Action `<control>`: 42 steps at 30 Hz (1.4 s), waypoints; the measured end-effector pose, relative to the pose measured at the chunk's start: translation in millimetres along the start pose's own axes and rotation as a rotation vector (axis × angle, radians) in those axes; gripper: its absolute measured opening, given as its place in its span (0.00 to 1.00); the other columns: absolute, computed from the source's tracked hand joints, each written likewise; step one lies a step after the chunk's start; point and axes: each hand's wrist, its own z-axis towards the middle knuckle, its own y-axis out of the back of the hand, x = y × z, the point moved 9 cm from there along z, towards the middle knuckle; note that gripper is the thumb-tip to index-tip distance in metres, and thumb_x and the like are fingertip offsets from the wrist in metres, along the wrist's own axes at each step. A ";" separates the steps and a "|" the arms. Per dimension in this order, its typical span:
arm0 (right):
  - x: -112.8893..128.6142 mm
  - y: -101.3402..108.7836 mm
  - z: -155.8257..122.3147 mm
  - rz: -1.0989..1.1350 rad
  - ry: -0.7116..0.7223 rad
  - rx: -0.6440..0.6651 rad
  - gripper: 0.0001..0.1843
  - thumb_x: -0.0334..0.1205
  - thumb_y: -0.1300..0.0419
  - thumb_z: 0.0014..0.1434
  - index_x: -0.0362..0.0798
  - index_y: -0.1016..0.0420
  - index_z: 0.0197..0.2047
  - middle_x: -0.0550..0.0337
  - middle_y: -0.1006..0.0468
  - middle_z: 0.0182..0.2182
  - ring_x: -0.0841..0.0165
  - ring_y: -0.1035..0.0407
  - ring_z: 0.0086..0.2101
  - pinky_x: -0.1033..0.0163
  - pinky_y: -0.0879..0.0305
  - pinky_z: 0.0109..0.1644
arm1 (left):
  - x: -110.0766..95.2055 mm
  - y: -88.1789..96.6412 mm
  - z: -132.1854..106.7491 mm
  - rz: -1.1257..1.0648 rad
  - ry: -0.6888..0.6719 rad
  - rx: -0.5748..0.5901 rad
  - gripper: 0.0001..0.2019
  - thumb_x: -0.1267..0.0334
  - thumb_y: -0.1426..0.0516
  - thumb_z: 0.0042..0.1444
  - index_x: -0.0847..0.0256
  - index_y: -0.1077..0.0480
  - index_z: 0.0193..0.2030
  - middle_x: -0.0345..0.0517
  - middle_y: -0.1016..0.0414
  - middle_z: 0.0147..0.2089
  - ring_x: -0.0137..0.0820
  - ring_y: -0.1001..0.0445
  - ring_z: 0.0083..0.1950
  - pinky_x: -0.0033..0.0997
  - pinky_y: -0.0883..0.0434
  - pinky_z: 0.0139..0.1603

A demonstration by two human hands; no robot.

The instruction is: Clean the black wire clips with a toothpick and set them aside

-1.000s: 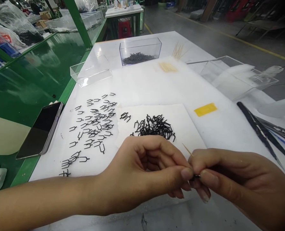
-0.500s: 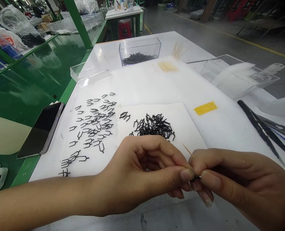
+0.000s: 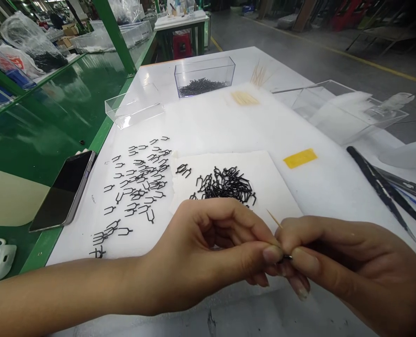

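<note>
Small black clip, mostly hidden, pinched between left hand and right hand fingers.

Tabletop: white. Left edge: phone, face up, half over the green border. Centre left: black forked clips spread singly. Just right of them, paper sheet carrying a clip pile. Far centre: clear box with dark parts inside; empty clear tray to its left. Toothpicks far right of centre. Yellow tape right. Tweezers at right edge.
</note>
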 end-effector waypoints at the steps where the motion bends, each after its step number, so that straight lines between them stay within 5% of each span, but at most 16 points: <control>1: 0.3 0.3 0.9 -0.011 -0.002 0.000 0.09 0.43 0.34 0.57 0.54 0.23 0.26 0.65 0.32 0.17 0.73 0.36 0.21 0.72 0.29 0.28 | -0.1 0.0 0.0 -0.002 0.000 -0.001 0.10 0.82 0.34 0.49 0.65 0.26 0.32 0.36 0.22 0.29 0.17 0.25 0.29 0.11 0.26 0.32; 12: 2.0 -4.8 3.6 0.073 0.021 0.063 0.04 0.46 0.35 0.60 0.61 0.18 0.33 0.67 0.31 0.19 0.77 0.33 0.22 0.77 0.30 0.29 | 0.0 3.3 1.7 -0.027 0.021 -0.056 0.11 0.82 0.33 0.46 0.67 0.26 0.32 0.37 0.22 0.28 0.18 0.25 0.27 0.11 0.26 0.31; 42: -0.3 -4.1 8.8 0.096 0.011 0.044 0.07 0.52 0.33 0.55 0.63 0.17 0.28 0.67 0.32 0.16 0.76 0.31 0.20 0.77 0.29 0.26 | 0.8 -1.7 0.0 -0.028 0.037 -0.025 0.09 0.81 0.34 0.49 0.67 0.27 0.32 0.37 0.23 0.29 0.17 0.25 0.29 0.11 0.26 0.32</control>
